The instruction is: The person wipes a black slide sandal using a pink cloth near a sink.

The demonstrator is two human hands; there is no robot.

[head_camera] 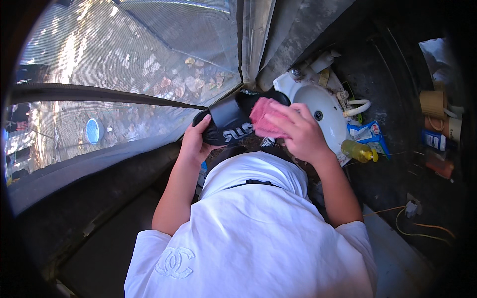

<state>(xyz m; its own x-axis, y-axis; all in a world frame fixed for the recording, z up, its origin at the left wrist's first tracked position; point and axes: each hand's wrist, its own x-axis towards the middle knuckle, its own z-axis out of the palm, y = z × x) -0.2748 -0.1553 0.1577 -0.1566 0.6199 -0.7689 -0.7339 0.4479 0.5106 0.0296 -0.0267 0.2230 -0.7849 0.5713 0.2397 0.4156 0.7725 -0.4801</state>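
Observation:
My left hand (198, 140) grips one end of a black slide sandal (225, 115), thumb on its ribbed footbed and fingers beneath. The sandal's wide strap faces up, and white lettering marks its side. In my right hand (303, 130) is a bunched pink cloth (266, 117), close to the sandal's other end; whether cloth and sandal touch is unclear. Behind the cloth another dark, rounded piece of footwear (280, 97) shows in part, at the edge of the white washbasin (303, 95).
A yellow-green pump bottle (356, 150) and blue packets (367, 132) lie right of the basin, near a white curved pipe (359, 108). Mesh screening (149, 48) stands at left. Cups (432, 103) and tubes are at far right, above loose wires (425, 224).

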